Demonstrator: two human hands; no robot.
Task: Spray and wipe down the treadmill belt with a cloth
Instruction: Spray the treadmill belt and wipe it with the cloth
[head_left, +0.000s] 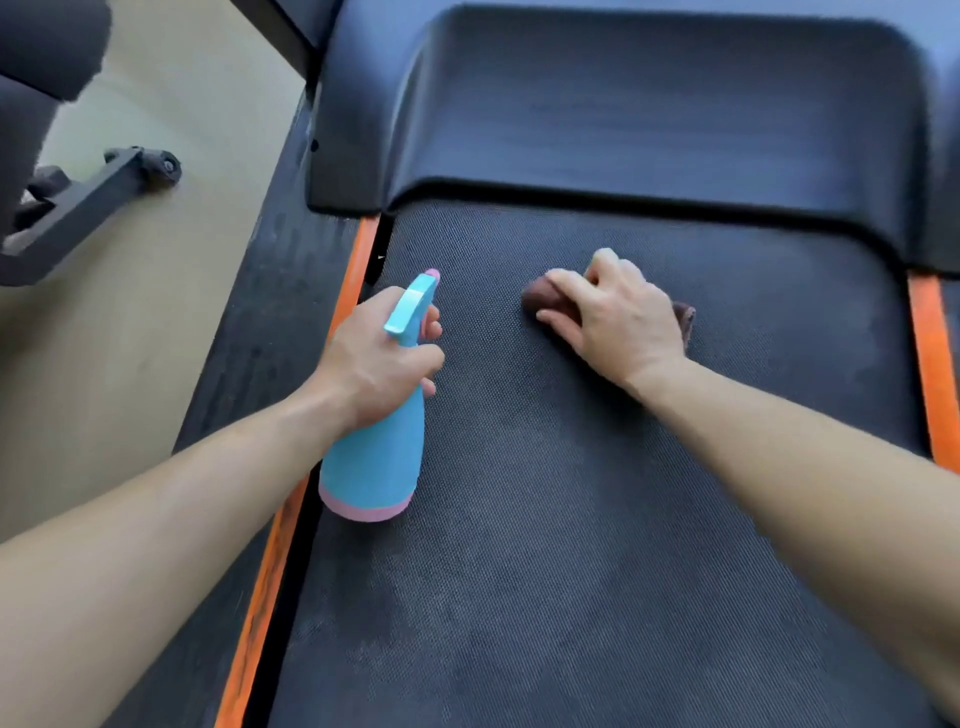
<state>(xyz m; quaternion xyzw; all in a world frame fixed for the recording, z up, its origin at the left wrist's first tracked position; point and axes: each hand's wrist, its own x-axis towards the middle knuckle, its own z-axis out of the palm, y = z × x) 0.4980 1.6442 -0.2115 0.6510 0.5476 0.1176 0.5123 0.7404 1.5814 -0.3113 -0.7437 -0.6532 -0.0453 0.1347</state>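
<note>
Lying beneath right hand (618, 317): cloth (540, 299)

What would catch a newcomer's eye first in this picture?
Probably the bright blue spray bottle, gripped by the left hand over the belt's left edge. Next, the right hand pressing a dark reddish cloth onto the treadmill belt, then the orange side strips.

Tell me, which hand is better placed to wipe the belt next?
Probably the right hand: it holds the dark cloth against the belt. The left hand grips the blue spray bottle, so it cannot wipe.
</note>
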